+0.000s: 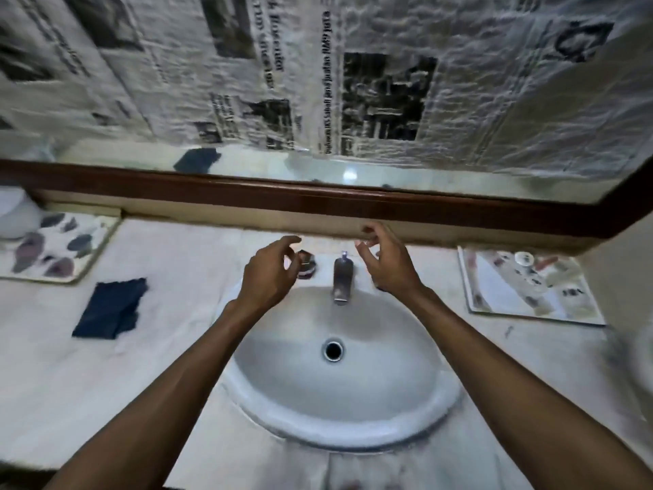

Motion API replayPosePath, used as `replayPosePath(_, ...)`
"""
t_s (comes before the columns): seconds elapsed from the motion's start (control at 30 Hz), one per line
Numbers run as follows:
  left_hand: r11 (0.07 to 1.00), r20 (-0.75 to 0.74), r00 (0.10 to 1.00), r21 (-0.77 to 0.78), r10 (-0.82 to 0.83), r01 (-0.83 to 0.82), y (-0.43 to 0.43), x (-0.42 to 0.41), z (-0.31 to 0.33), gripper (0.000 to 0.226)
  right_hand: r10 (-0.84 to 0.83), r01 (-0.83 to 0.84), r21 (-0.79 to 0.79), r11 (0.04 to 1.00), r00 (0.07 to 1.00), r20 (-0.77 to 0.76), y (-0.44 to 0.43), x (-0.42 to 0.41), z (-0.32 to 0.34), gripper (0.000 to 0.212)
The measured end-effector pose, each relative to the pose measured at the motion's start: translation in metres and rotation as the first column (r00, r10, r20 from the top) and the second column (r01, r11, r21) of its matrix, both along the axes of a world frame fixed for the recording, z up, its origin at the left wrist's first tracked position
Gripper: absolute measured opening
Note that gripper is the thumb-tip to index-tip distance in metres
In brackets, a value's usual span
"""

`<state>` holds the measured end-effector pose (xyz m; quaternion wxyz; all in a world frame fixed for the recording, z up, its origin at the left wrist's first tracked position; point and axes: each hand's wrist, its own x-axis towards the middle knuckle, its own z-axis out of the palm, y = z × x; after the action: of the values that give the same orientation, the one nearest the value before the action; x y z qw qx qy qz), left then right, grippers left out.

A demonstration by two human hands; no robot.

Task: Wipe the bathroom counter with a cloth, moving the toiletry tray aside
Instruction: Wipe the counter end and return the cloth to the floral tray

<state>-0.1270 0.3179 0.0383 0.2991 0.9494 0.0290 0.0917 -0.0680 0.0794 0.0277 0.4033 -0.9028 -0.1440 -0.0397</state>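
cloth [112,308]: dark blue, lying flat-ish & a bit rumpled on the table [169,351] left of the sink [406,401], well apart from both hands. roughly a rectangle, long axis runs from near-left corner up toward far-right, so it sits at a diagonal to the table edge. nobody touching it.

toiletry tray [473,298]: far right side of the table, w/ its back edge up near the wall under the mirror frame [318,201]. light rectangular thing, long axis running left-right-ish, tilted a little so the right end sits closer to the camera. small bottles/tubes on it but too blurry to tell what's what.

left hand [268,274]: over the back rim of the sink, left of the faucet [342,277]. fingers [288,240] curled & spread loose, holding nothing. just beside a small shiny knob [305,265], can't tell if touching.

right hand [387,263]: right of the faucet, up near the wall strip. fingers half curled, gap btwn thumb & the rest, empty too.

other stuff: a patterned mat/tray [102,242] w/ grey-purple blobs at far left. mirror above is covered w/ newspaper sheets [353,83], cloth's reflection shows in the uncovered strip.
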Motion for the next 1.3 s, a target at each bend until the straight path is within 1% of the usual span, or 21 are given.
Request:
replayPosePath(0.07, 0.999, -0.012, 0.999, 0.030, 0.043, -0.042, 0.057, -0.021, 0.000, 0.034, 0.051, -0.051, 0.011, 0.999, 0.999, 0.005, 0.054, -0.011, 0.000, 0.036)
replayPosePath(0.17, 0.995, -0.018, 0.995, 0.036, 0.099, -0.098, 0.136, -0.054, -0.009, 0.034, 0.128, -0.128, 0.026, 0.991, 0.992, 0.000, 0.123, -0.029, -0.009, 0.028)
replayPosePath(0.23, 0.986, -0.039, 0.986, 0.038, 0.161, -0.160, 0.183, -0.073, -0.018, 0.033, 0.154, -0.152, 0.047, 0.987, 0.988, -0.021, 0.163, -0.040, -0.016, 0.029)
replayPosePath(0.33, 0.964, -0.114, 0.958, -0.004, 0.262, -0.264, 0.245, -0.095, -0.042, 0.031, 0.218, -0.216, 0.038, 0.976, 0.971, -0.096, 0.216, -0.055, -0.029, 0.032)
replayPosePath(0.4, 0.959, -0.142, 0.952, -0.039, 0.271, -0.279, 0.283, -0.103, -0.059, 0.027, 0.261, -0.261, 0.019, 0.965, 0.954, -0.148, 0.246, -0.061, -0.040, 0.032)
replayPosePath(0.47, 0.954, -0.161, 0.945, -0.055, 0.283, -0.295, 0.315, -0.109, -0.077, 0.027, 0.296, -0.302, -0.001, 0.953, 0.933, -0.204, 0.272, -0.063, -0.054, 0.032)
replayPosePath(0.53, 0.920, -0.202, 0.902, -0.018, 0.381, -0.392, 0.339, -0.115, -0.092, 0.032, 0.317, -0.329, -0.002, 0.944, 0.914, -0.253, 0.296, -0.062, -0.069, 0.032)
replayPosePath(0.6, 0.852, -0.305, 0.807, 0.025, 0.505, -0.524, 0.355, -0.118, -0.105, 0.049, 0.343, -0.362, -0.010, 0.932, 0.892, -0.295, 0.318, -0.058, -0.082, 0.035)
replayPosePath(0.63, 0.831, -0.347, 0.773, 0.040, 0.532, -0.554, 0.362, -0.119, -0.112, 0.053, 0.359, -0.383, -0.018, 0.924, 0.882, -0.305, 0.327, -0.054, -0.089, 0.036)
replayPosePath(0.77, 0.820, -0.376, 0.753, 0.034, 0.540, -0.571, 0.387, -0.109, -0.127, 0.061, 0.392, -0.424, -0.045, 0.905, 0.868, -0.306, 0.365, -0.035, -0.113, 0.040)
replayPosePath(0.87, 0.821, -0.361, 0.761, 0.023, 0.539, -0.570, 0.401, -0.097, -0.137, 0.059, 0.405, -0.437, -0.065, 0.897, 0.871, -0.277, 0.390, -0.023, -0.131, 0.040)
replayPosePath(1.0, 0.841, -0.264, 0.818, -0.045, 0.511, -0.539, 0.399, -0.088, -0.143, 0.042, 0.384, -0.426, -0.137, 0.894, 0.887, -0.255, 0.412, -0.016, -0.145, 0.046)
replayPosePath(1.07, 0.838, -0.248, 0.831, -0.110, 0.498, -0.534, 0.398, -0.085, -0.139, 0.034, 0.356, -0.395, -0.156, 0.905, 0.906, -0.228, 0.421, -0.014, -0.149, 0.048)
replayPosePath(1.1, 0.840, -0.245, 0.840, -0.137, 0.484, -0.524, 0.399, -0.083, -0.137, 0.035, 0.348, -0.384, -0.169, 0.908, 0.914, -0.207, 0.425, -0.013, -0.150, 0.049)
replayPosePath(1.17, 0.857, -0.236, 0.858, -0.142, 0.457, -0.496, 0.407, -0.080, -0.131, 0.038, 0.332, -0.363, -0.184, 0.913, 0.926, -0.180, 0.436, -0.011, -0.151, 0.051)
replayPosePath(1.23, 0.883, -0.224, 0.884, -0.145, 0.409, -0.446, 0.419, -0.079, -0.124, 0.038, 0.315, -0.349, -0.192, 0.917, 0.931, -0.187, 0.449, -0.010, -0.151, 0.052)
replayPosePath(1.3, 0.905, -0.224, 0.908, -0.165, 0.353, -0.393, 0.431, -0.074, -0.113, 0.038, 0.311, -0.354, -0.233, 0.906, 0.929, -0.202, 0.465, -0.009, -0.152, 0.053)
